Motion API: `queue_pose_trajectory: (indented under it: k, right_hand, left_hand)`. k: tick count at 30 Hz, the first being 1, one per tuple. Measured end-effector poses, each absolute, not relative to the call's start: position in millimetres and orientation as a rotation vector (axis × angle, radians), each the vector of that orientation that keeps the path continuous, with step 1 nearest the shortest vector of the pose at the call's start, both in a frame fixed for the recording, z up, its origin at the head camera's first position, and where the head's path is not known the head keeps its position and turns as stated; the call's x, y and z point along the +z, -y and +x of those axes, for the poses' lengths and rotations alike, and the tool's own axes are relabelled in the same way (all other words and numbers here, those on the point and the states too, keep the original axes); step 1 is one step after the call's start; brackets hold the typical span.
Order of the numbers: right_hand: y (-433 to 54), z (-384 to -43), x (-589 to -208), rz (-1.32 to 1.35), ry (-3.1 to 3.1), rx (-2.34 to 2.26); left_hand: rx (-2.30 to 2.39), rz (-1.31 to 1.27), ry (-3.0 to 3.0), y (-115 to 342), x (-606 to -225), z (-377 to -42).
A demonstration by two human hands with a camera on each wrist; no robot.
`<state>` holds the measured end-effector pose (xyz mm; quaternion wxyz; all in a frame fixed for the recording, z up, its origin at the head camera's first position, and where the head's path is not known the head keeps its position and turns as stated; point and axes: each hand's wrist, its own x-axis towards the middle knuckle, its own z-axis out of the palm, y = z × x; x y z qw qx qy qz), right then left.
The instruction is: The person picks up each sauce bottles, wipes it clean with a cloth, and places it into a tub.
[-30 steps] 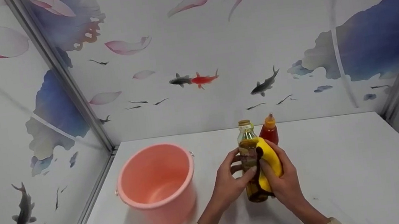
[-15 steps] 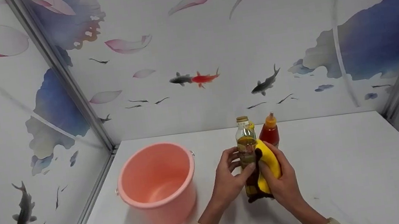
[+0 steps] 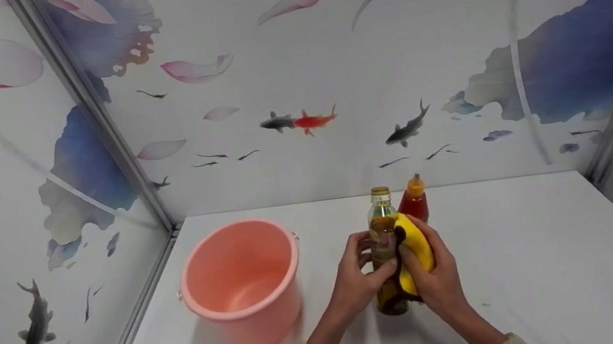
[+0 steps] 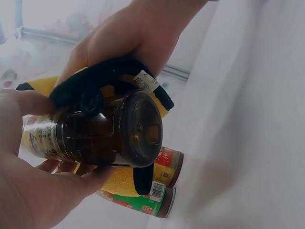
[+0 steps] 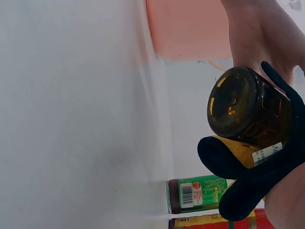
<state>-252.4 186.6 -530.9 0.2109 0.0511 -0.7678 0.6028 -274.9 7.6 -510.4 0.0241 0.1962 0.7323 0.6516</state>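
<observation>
Two hands, both busy, lower right of centre in the head view. Your left hand point(image 3: 355, 275) grips the amber bottle point(image 3: 383, 230), gold-capped, clear of the bench point(image 3: 560, 257). Your right hand point(image 3: 441, 272) clutches a yellow cloth point(image 3: 420, 249), dark-edged, against the bottle's right side. Orange-topped red bottle point(image 3: 414, 205) upright just above them; green-labelled bottle point(image 5: 205, 193) near it, bottom of right wrist view. Pink bucket point(image 3: 267, 325) lower left, well apart.

The white table point(image 3: 543, 259) bears a pink bucket point(image 3: 265, 326) — plus a red bottle point(image 3: 414, 206) beside a green-labelled bottle point(image 5: 202, 193).
</observation>
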Motion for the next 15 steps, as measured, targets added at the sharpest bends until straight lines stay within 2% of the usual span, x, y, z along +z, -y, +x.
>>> queue_pose_trajectory:
  k: [15]
  right_hand:
    - [-189.3, -253.0, -529.2, 0.163, 2.090, 1.687]
  left_hand:
    - [1.984, 0.587, -2.332, -7.1, -511.1, -275.3]
